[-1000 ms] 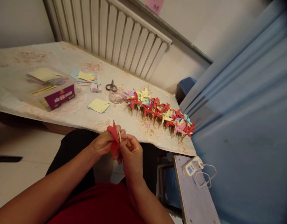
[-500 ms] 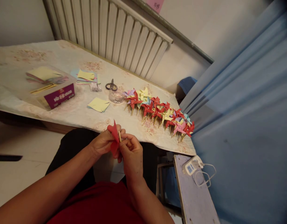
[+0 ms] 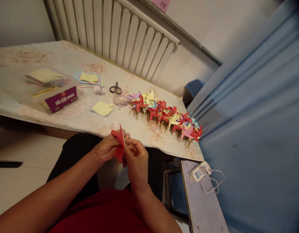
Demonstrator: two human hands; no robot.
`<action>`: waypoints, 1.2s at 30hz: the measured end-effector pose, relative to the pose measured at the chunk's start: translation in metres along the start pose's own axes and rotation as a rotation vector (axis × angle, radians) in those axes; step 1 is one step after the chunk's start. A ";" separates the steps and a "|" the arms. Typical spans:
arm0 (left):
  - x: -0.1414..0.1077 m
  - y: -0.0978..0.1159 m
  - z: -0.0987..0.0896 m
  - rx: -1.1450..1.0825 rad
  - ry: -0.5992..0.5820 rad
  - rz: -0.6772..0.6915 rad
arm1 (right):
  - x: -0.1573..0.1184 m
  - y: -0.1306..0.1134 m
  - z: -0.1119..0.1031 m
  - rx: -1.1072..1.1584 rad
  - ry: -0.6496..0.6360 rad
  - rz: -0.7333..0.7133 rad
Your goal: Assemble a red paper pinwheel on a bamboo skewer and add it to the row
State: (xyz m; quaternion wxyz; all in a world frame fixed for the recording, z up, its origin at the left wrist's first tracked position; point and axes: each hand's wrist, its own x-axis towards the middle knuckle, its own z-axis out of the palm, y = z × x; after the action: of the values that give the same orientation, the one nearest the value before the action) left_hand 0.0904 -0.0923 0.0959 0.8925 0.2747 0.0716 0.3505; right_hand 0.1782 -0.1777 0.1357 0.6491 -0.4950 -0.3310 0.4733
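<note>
Close to the table's front edge, over my lap, my left hand [image 3: 107, 147] is closed on a red paper pinwheel [image 3: 120, 149] with curled blades. My right hand [image 3: 137, 157] pinches a thin wooden stick [image 3: 124, 142] just behind the red paper, and the two hands nearly touch. The stick's tip lies against the paper's back; whether it is fixed there I cannot tell. Several finished pinwheels [image 3: 164, 113] in red, yellow, pink, purple and blue stand in a long cluster on the table. Nearer my left hand lies a small stack of yellow cut paper squares [image 3: 102, 108].
On the floral tablecloth [image 3: 67, 123] stand a clear plastic box [image 3: 61, 99] with paper and sticks, another paper stack [image 3: 88, 78], a small box [image 3: 99, 90], black scissors [image 3: 115, 87] and a clear glass dish [image 3: 120, 100]. A white plug adapter [image 3: 200, 171] with cable rests on a side ledge.
The red pinwheel has turned slightly and now hides more of the stick, which sits closer against the paper. Both hands keep nearly the same place and hold.
</note>
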 end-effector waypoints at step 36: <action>0.007 -0.001 0.002 0.278 0.072 -0.071 | 0.019 0.022 -0.017 -0.060 0.069 0.049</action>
State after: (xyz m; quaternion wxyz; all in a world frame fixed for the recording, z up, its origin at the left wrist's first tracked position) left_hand 0.0968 -0.0894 0.0977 0.8545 0.3802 0.1613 0.3151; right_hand 0.1938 -0.1639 0.1092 0.6331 -0.5384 -0.3102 0.4615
